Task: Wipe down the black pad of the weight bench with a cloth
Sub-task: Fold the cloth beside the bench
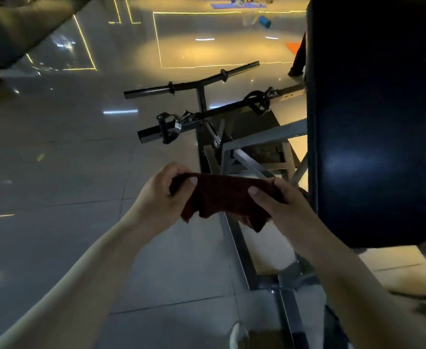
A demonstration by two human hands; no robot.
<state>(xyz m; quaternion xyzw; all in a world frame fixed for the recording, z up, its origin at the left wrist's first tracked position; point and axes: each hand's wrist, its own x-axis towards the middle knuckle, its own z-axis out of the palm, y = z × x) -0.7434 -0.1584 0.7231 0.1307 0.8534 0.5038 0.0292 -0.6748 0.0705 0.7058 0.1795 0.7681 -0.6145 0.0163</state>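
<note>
Left hand (160,197): pinching left end of cloth (222,195), thumb on top.
Right hand (280,205): pinching right end.
Cloth: dark red, stretched between the 2 hands, above frame (242,250).
Pad (373,122): black, just right of cloth, untouched.

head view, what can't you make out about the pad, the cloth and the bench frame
Head view only:
- Black pad: top end cut off by the picture's upper edge; any dirt lost in darkness and glare.
- Cloth: its ends hidden inside the left hand and right hand; wet or dry unclear.
- Bench frame: near end cut off at the bottom edge, partly behind the right forearm.
</note>
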